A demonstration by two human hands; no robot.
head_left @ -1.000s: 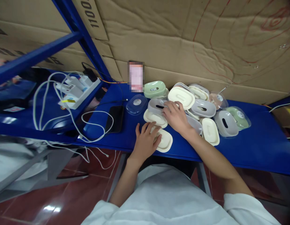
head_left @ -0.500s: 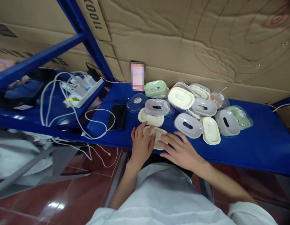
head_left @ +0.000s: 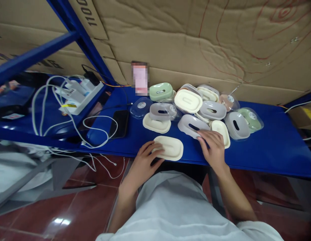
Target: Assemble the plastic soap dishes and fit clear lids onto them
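Note:
Near the front edge of the blue shelf is a cream oval tray (head_left: pixel 172 148). My left hand (head_left: pixel 146 158) holds its left end, fingers lying over the rim and thumb by the near side. A grey oval soap dish (head_left: pixel 188 124) with a dark slot tilts up to the right of it, its near right edge pinched by my right hand (head_left: pixel 213 144). Part of another cream tray (head_left: pixel 222 132) is hidden behind that hand. Farther back, a grey slotted dish (head_left: pixel 160 111) partly covers a cream tray (head_left: pixel 155 124).
Several more dishes crowd the back: a green dish (head_left: pixel 160 91), a stacked cream tray (head_left: pixel 188 101), grey dishes (head_left: pixel 237 125) and a clear lid (head_left: pixel 140 107). A black phone (head_left: pixel 119 123), white cables (head_left: pixel 100 117) and a power strip (head_left: pixel 82 98) are at left. Cardboard (head_left: pixel 155 40) stands behind.
My right hand has left the cream tray, moved right and taken the grey dish by its edge, tilting it. My left hand stays at the tray's left end. The view has shifted slightly.

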